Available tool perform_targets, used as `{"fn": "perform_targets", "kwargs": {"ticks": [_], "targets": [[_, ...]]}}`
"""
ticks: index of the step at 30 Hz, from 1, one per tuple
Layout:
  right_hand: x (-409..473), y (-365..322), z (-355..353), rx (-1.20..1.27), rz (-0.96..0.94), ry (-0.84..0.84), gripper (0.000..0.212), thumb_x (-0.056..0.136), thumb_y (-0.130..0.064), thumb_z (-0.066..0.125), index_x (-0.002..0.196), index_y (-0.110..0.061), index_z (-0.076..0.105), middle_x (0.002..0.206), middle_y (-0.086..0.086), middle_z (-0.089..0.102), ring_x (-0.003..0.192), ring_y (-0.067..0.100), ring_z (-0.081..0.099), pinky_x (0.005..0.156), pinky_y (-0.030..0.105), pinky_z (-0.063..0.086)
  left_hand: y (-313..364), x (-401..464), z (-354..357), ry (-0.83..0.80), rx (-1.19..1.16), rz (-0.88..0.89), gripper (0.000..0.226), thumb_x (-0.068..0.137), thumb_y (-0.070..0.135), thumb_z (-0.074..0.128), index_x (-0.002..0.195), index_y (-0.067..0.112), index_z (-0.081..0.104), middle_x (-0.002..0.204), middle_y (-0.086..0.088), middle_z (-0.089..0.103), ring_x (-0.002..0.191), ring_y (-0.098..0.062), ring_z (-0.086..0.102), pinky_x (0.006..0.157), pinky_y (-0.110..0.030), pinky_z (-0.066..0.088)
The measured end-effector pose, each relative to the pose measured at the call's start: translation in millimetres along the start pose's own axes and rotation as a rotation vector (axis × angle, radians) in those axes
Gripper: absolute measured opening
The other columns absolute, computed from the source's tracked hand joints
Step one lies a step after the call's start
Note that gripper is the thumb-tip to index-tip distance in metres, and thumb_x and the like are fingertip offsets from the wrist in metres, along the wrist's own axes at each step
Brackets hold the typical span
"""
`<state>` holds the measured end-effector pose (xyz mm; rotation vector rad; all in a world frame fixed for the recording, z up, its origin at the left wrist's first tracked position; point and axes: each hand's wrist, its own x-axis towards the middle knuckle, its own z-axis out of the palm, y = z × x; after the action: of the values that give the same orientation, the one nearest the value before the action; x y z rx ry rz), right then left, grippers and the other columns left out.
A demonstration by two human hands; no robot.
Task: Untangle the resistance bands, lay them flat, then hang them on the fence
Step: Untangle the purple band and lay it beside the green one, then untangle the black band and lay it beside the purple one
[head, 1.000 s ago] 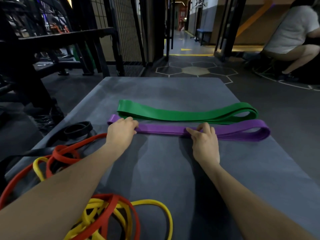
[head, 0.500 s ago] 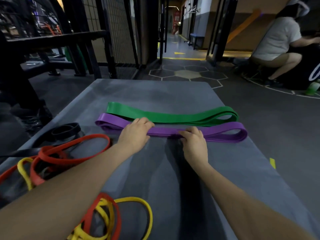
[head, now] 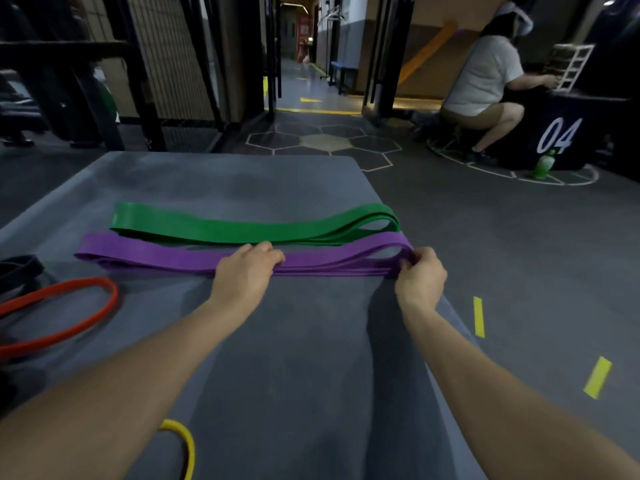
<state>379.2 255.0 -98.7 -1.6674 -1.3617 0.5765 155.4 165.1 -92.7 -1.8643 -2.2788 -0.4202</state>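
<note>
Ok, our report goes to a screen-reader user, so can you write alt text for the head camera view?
A person's left hand presses the middle of a flat purple rubber resistance band on a grey gym mat while the right hand pinches its looped end. A flat green rubber band lies just beyond, with red and yellow loops at left.
</note>
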Motion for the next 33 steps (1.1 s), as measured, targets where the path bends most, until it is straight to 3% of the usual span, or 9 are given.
{"fn": "perform_targets", "kwargs": {"ticks": [8, 13, 16, 22, 33], "targets": [[6.7, 5.3, 8.8, 0.058, 0.004, 0.043, 0.015, 0.094, -0.007, 0.043, 0.095, -0.004, 0.057, 0.099, 0.014, 0.060, 0.079, 0.024, 0.049, 0.069, 0.032, 0.036, -3.9, -3.6, 10.2, 0.044, 0.044, -0.008, 0.029, 0.093, 0.015, 0.050, 0.117, 0.030, 0.058, 0.115, 0.008, 0.056, 0.102, -0.018, 0.052, 0.067, -0.033, 0.047], [-0.2, 1.5, -1.4, -0.010, -0.001, -0.049, 0.017, 0.092, -0.006, 0.048, 0.105, 0.000, 0.058, 0.110, 0.019, 0.058, 0.090, 0.031, 0.052, 0.072, 0.029, 0.033, -11.8, -4.7, -6.7, -0.112, -0.078, 0.046, 0.037, 0.091, 0.023, 0.055, 0.128, 0.028, 0.054, 0.127, 0.009, 0.052, 0.115, -0.017, 0.051, 0.089, -0.035, 0.047], [-19.7, -11.6, -9.9, -0.056, 0.000, -0.077, 0.027, 0.093, -0.009, 0.051, 0.118, -0.001, 0.053, 0.122, 0.017, 0.051, 0.107, 0.034, 0.053, 0.080, 0.037, 0.040, -19.4, -18.3, -21.8, -0.219, -0.131, 0.062, 0.047, 0.090, 0.026, 0.057, 0.136, 0.027, 0.044, 0.138, 0.009, 0.042, 0.124, -0.017, 0.047, 0.098, -0.037, 0.043], [-92.5, -54.7, -10.6, -0.070, -0.142, -0.217, 0.042, 0.092, -0.018, 0.055, 0.132, -0.008, 0.047, 0.132, 0.013, 0.048, 0.120, 0.033, 0.047, 0.093, 0.043, 0.043, -41.1, -72.4, -69.4, -0.127, -0.185, -0.008, 0.051, 0.086, 0.025, 0.062, 0.134, 0.020, 0.047, 0.133, -0.001, 0.045, 0.124, -0.022, 0.047, 0.103, -0.040, 0.040], [-262.2, -134.3, 27.0, 0.017, -0.365, -0.625, 0.039, 0.087, -0.021, 0.062, 0.122, -0.007, 0.053, 0.124, 0.014, 0.056, 0.117, 0.033, 0.051, 0.096, 0.046, 0.043, -120.2, -201.6, -159.9, 0.061, -0.144, -0.212, 0.041, 0.083, 0.023, 0.064, 0.123, 0.017, 0.056, 0.125, -0.008, 0.050, 0.120, -0.027, 0.047, 0.100, -0.043, 0.041]]}}
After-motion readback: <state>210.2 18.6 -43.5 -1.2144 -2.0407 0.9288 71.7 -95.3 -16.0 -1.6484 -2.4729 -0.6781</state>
